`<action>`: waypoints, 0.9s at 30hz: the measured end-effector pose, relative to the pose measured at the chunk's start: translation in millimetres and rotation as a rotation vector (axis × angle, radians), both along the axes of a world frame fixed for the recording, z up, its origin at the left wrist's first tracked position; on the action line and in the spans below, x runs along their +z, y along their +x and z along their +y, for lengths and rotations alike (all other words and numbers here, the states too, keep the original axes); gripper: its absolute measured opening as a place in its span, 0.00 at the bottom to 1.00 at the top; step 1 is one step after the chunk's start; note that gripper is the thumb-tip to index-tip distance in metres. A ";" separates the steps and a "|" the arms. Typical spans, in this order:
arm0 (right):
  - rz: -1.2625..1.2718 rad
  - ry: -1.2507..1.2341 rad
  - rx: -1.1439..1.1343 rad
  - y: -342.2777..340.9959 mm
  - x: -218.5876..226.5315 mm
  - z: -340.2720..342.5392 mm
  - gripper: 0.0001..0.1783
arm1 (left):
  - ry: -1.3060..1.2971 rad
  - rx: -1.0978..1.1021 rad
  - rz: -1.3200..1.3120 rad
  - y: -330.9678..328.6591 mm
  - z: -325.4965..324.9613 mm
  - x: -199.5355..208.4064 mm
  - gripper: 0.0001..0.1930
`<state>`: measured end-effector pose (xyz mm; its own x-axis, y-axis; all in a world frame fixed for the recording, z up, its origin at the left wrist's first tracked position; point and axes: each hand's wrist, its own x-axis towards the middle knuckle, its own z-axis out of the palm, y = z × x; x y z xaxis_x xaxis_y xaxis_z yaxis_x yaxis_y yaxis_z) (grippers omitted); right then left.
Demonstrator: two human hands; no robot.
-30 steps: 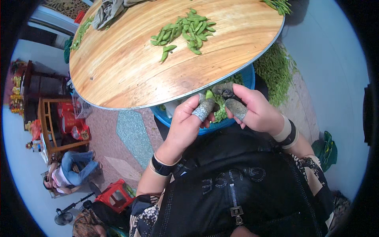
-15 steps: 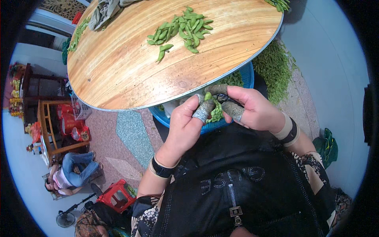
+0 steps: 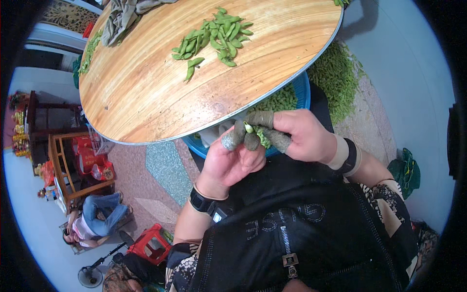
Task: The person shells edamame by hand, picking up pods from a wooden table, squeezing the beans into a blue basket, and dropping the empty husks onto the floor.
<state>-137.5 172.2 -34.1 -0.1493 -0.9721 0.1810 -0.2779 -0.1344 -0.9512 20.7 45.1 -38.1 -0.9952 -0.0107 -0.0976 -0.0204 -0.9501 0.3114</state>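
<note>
My left hand [image 3: 226, 163] and my right hand [image 3: 306, 135] meet just below the table's near edge, thumbs and fingers closed around a green soybean pod [image 3: 263, 138]. A pale green bean [image 3: 249, 128] shows at the pod between my fingertips. Grey-green covers wrap several fingertips on both hands. Under my hands stands a blue basin [image 3: 305, 92] with shelled green beans [image 3: 279, 100] in it; part of it is hidden by the table and my hands. On the wooden round table [image 3: 146, 97] lies a loose pile of whole pods [image 3: 219, 36].
A grey cloth [image 3: 119, 22] lies at the table's far left. Many empty-looking green pods [image 3: 333, 80] are heaped on the floor at right. A red stool [image 3: 150, 245], a fan [image 3: 90, 276] and a reclining person [image 3: 99, 219] are at lower left.
My left hand has turned so its palm shows more, and its fingers have shifted along the pod. A pale bean end now shows there. The whole view has shifted slightly.
</note>
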 end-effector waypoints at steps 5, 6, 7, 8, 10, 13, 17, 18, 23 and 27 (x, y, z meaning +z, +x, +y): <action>0.527 0.059 -0.048 -10.6 2.2 4.8 0.13 | -0.200 0.050 -0.156 1.5 -7.1 -20.6 0.14; 0.422 0.152 -0.087 -12.1 -0.3 4.3 0.12 | -0.199 0.048 -0.158 1.3 -5.8 -18.6 0.14; 0.316 0.243 -0.126 -12.9 -2.6 4.0 0.11 | -0.281 0.068 -0.237 0.9 -3.2 -14.0 0.14; 0.314 0.244 -0.129 -12.4 -3.9 3.5 0.11 | -0.364 0.088 -0.315 -0.3 -1.4 -10.6 0.14; -0.158 0.151 -0.120 -8.3 -4.9 -0.6 0.11 | -0.394 0.081 -0.313 -1.8 0.5 -6.7 0.14; -0.369 0.098 -0.078 -0.8 -7.2 -11.4 0.13 | -0.386 0.059 -0.260 -2.6 0.2 -7.1 0.14; -0.270 0.093 -0.092 -3.2 -4.3 -11.3 0.11 | -0.190 0.004 -0.207 1.6 -2.7 -11.7 0.14; 0.125 0.182 -0.138 -7.9 -4.9 -9.6 0.11 | -0.196 0.011 -0.202 1.7 -3.1 -11.5 0.14; 0.133 0.242 -0.160 -11.3 -4.9 -2.5 0.11 | -0.915 -0.092 -0.489 -1.2 2.6 0.1 0.11; -0.141 0.272 -0.137 -9.6 -1.2 -2.5 0.11 | -1.474 -0.103 -0.329 -7.4 1.1 14.2 0.07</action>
<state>-147.1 169.8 -35.3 -0.2875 -0.9510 -0.1142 -0.1386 0.1593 -0.9775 13.3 46.2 -24.0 -0.9343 -0.2285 -0.2736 -0.3213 0.2077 0.9239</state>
